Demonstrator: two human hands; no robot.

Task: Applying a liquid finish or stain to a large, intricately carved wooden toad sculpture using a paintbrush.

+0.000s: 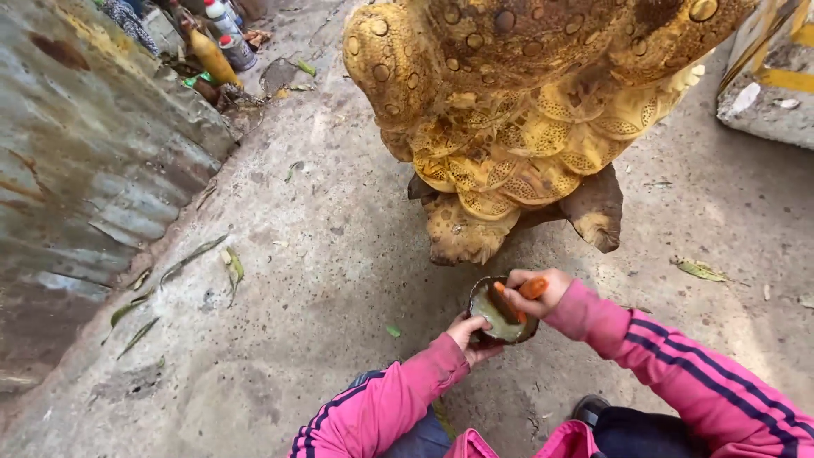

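While a small round bowl [502,310] of pale yellow paint is cupped from below in the closed left hand [469,334], an orange-handled brush [519,298] is pinched in the right hand [534,293], its tip dipped into the bowl. Both pink sleeves are stretched forward. Just beyond stands a yellow-painted carved sculpture [517,119] on bare concrete ground [322,280]; corrugated metal sheeting [85,170] is seen at left, bottles [225,34] far left.

One head-worn camera looks steeply down from close above at the grey concrete floor [339,280], facing forward toward the yellow carved toad statue [517,110].
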